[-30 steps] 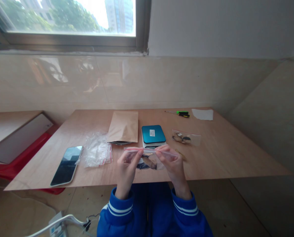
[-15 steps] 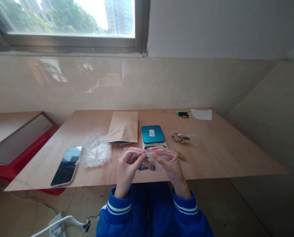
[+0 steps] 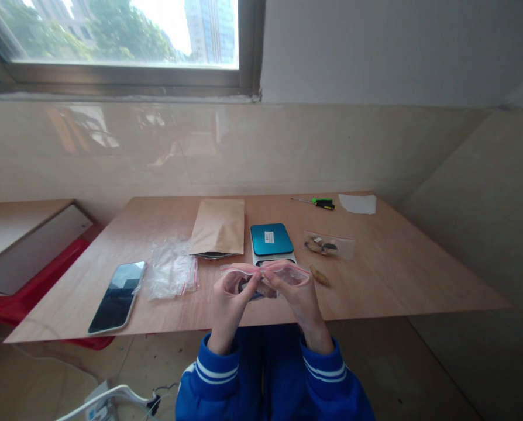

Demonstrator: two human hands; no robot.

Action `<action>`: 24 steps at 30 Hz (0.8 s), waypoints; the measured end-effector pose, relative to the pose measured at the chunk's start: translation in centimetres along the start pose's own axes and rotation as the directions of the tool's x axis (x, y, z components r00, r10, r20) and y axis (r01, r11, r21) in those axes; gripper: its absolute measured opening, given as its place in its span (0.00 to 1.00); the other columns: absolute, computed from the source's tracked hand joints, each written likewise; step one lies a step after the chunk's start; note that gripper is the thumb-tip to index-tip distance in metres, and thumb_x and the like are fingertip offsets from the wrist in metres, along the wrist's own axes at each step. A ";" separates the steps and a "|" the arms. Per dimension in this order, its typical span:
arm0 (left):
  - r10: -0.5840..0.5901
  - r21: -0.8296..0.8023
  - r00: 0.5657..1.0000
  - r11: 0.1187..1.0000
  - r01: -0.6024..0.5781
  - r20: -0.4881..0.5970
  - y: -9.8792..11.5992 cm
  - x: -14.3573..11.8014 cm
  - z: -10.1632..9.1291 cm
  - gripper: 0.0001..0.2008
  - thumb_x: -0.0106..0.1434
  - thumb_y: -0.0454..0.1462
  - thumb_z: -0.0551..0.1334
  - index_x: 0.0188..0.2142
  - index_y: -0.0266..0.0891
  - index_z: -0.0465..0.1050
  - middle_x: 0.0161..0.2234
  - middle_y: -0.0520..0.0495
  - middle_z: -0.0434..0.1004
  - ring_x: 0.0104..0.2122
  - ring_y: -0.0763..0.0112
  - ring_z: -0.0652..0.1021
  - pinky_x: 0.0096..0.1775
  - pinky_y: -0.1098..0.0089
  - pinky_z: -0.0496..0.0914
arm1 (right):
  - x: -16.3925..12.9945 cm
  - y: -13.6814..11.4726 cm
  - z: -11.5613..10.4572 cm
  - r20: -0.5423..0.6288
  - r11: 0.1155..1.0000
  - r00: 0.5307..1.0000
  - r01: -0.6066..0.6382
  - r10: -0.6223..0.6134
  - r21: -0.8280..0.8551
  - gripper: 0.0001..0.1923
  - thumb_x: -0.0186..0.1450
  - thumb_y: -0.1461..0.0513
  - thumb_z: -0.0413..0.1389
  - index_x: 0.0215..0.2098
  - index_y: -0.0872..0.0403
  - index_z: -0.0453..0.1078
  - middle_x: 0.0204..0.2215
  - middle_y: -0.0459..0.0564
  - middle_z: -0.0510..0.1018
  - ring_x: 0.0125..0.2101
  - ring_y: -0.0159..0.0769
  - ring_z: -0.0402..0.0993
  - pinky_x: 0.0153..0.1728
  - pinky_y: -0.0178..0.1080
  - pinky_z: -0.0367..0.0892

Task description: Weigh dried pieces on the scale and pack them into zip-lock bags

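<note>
- A tiled wall with a window (image 3: 112, 35) above it backs a pale plywood table (image 3: 397, 275), whose near edge runs just under the person's wrists; the right half of the board lies bare out to its right edge.
- A red stool or bench (image 3: 33, 292) carrying a grey panel stands beside the table's left edge.
- A brown paper pouch (image 3: 218, 226) lies flat at the middle back, its lower lip over something dark.
- A phone (image 3: 117, 295) lies face up near the front left corner.
- A heap of clear zip bags (image 3: 170, 270) sits between the phone and the pouch.
- A teal-topped scale (image 3: 271, 241) sits just right of the pouch; it bears a small white label, too small to read.
- A filled clear bag (image 3: 330, 245) lies right of the scale, with a small brown piece (image 3: 320, 275) nearer the front.
- A white paper scrap (image 3: 358, 203) and a green-handled screwdriver (image 3: 320, 202) lie at the far right edge.
- The left hand (image 3: 229, 304) and right hand (image 3: 299, 298) are raised over the near edge, fingertips pinched shut on the red-striped top of a small zip bag (image 3: 288, 271) with dark contents, probably pressed at its middle.
</note>
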State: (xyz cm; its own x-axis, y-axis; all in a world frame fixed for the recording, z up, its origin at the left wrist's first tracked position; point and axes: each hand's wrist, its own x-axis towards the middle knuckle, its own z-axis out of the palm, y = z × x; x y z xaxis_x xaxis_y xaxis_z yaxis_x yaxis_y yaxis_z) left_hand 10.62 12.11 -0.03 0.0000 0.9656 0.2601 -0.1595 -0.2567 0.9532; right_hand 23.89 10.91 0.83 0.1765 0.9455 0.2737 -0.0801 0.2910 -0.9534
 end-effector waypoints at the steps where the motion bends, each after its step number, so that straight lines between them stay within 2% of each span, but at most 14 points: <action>1: 0.003 0.019 1.000 1.000 -0.003 -0.011 -0.2 0.0 0.1 0.09 0.57 0.41 0.68 0.30 0.36 0.76 0.30 0.46 0.80 0.31 0.69 0.80 0.33 0.71 0.73 | 0.0 0.1 0.1 -0.016 1.000 1.000 0.000 0.000 -0.005 0.04 0.57 0.59 0.65 0.28 0.52 0.78 0.30 0.47 0.82 0.33 0.36 0.79 0.36 0.36 0.74; 4: 0.023 0.103 0.998 0.995 -0.017 -0.058 -0.7 -0.2 0.5 0.09 0.58 0.41 0.67 0.31 0.37 0.77 0.31 0.46 0.80 0.31 0.69 0.79 0.33 0.71 0.73 | -0.1 0.4 0.1 -0.070 0.999 0.997 -0.017 0.015 -0.031 0.06 0.57 0.58 0.65 0.28 0.52 0.77 0.28 0.47 0.82 0.30 0.36 0.78 0.31 0.36 0.74; 8: 0.056 0.175 0.994 0.984 -0.040 -0.090 -0.6 -0.3 0.9 0.08 0.58 0.41 0.67 0.31 0.38 0.78 0.32 0.46 0.81 0.35 0.67 0.80 0.38 0.70 0.72 | -0.1 0.6 -0.7 -0.089 0.998 0.996 -0.026 0.020 -0.061 0.06 0.56 0.58 0.66 0.29 0.52 0.78 0.29 0.48 0.83 0.32 0.37 0.80 0.35 0.37 0.75; 10: -0.007 0.131 0.998 0.991 0.017 -0.070 -0.3 -0.2 0.9 0.09 0.58 0.42 0.67 0.30 0.38 0.79 0.30 0.47 0.82 0.34 0.66 0.80 0.38 0.69 0.72 | -0.1 0.5 -1.5 -0.071 0.998 0.997 -0.039 0.035 -0.056 0.07 0.57 0.56 0.65 0.29 0.52 0.78 0.29 0.49 0.83 0.33 0.38 0.80 0.36 0.38 0.76; 14: -0.190 0.034 0.981 0.981 0.189 0.050 -0.2 0.2 1.0 0.17 0.63 0.47 0.60 0.29 0.37 0.82 0.29 0.45 0.83 0.33 0.61 0.81 0.40 0.65 0.73 | -0.1 0.1 -3.4 0.005 0.988 0.992 -0.126 0.127 -0.084 0.16 0.61 0.50 0.60 0.32 0.53 0.79 0.28 0.51 0.84 0.25 0.38 0.80 0.29 0.38 0.77; 16: -0.208 0.040 0.972 0.978 0.205 0.107 -0.5 0.5 1.2 0.19 0.63 0.49 0.59 0.33 0.37 0.82 0.33 0.44 0.84 0.36 0.59 0.81 0.43 0.63 0.73 | 0.4 0.0 -4.9 0.010 0.976 0.984 -0.175 0.177 -0.130 0.19 0.60 0.48 0.60 0.34 0.55 0.79 0.27 0.52 0.84 0.21 0.37 0.79 0.25 0.38 0.76; 17: -0.204 0.045 0.971 0.979 0.199 0.126 -0.7 0.7 1.2 0.20 0.63 0.50 0.59 0.35 0.37 0.82 0.35 0.43 0.84 0.38 0.58 0.81 0.44 0.62 0.73 | 0.8 0.1 -5.8 -0.024 0.972 0.983 -0.186 0.185 -0.147 0.20 0.59 0.47 0.60 0.35 0.56 0.79 0.27 0.53 0.84 0.21 0.37 0.78 0.24 0.38 0.76; 19: -0.207 0.044 0.970 0.978 0.202 0.131 -1.0 1.1 0.8 0.24 0.64 0.53 0.56 0.39 0.36 0.81 0.39 0.41 0.83 0.40 0.58 0.81 0.46 0.60 0.72 | 2.4 0.5 -8.6 -0.164 0.968 0.975 -0.180 0.151 -0.174 0.23 0.58 0.46 0.61 0.37 0.57 0.78 0.27 0.54 0.83 0.21 0.37 0.78 0.23 0.37 0.75; 22: -0.227 0.076 0.973 0.972 0.224 0.034 -1.0 1.7 -0.7 0.28 0.66 0.53 0.50 0.40 0.35 0.80 0.41 0.39 0.82 0.40 0.59 0.81 0.46 0.60 0.72 | 5.7 2.1 -14.2 -0.448 0.946 0.894 -0.119 -0.030 -0.302 0.26 0.55 0.45 0.62 0.39 0.58 0.76 0.28 0.56 0.83 0.25 0.40 0.79 0.25 0.38 0.74; 24: -0.216 0.144 0.976 0.966 0.214 -0.002 -0.9 2.1 -2.0 0.26 0.66 0.52 0.51 0.39 0.35 0.80 0.42 0.39 0.82 0.39 0.60 0.81 0.45 0.61 0.72 | 8.0 3.5 -18.1 -0.513 0.888 0.845 -0.112 -0.151 -0.446 0.28 0.53 0.44 0.62 0.40 0.59 0.75 0.28 0.57 0.82 0.27 0.42 0.78 0.26 0.41 0.74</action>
State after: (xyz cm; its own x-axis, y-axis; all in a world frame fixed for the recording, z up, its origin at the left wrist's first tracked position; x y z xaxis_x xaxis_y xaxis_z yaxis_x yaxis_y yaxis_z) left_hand 8.77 14.51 -0.67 0.0327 0.9983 0.0475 -0.0117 -0.0472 0.9988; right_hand 42.77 16.81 -2.59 0.6641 0.6804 0.3098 0.3467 0.0869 -0.9339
